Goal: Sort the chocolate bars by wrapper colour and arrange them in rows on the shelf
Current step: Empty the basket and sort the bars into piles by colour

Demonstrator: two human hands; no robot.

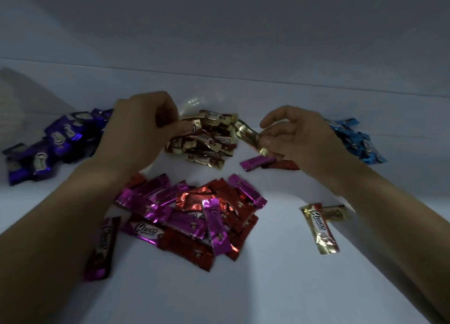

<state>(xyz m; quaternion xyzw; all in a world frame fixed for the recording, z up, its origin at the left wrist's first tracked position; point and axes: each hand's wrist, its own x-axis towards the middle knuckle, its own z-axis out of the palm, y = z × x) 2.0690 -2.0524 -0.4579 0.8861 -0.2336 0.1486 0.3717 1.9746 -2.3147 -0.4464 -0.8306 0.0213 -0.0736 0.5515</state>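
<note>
From my seat, the right hand (299, 138) pinches a gold bar (249, 135) by its near end, between the thumb and curled fingers (269, 142). The bar is tilted and lifted off the shelf (292, 287), with its far end pointing at the gold pile (209, 141). The left hand (138, 133) is at that pile's left side. Its fingers (179, 129) are curled tight and nip the end of a second gold wrapper (196, 125) on top. The gold pile lies mid-shelf, towards the back edge.

I can read "Choco" in white script on several wrappers: in the gold pile, on a magenta bar in the near heap, and on the loose bars towards the front. The smaller print is too blurred to read.

Just under the right hand lie one magenta bar (253, 162) and one red bar (283, 165), touching. In the middle towards the front edge sits a mixed heap (194, 214) of magenta and red bars, too overlapped for me to count. One lone magenta bar (103, 248) lies just beside the heap's left side, against the left forearm. Two loose gold bars lie near the front right: a long one (319, 228) and a shorter one (334, 213) touching behind it. A dark purple pile (48, 143) sits towards the left edge. A blue pile (360, 141) sits towards the right edge, partly hidden by the right hand.
</note>
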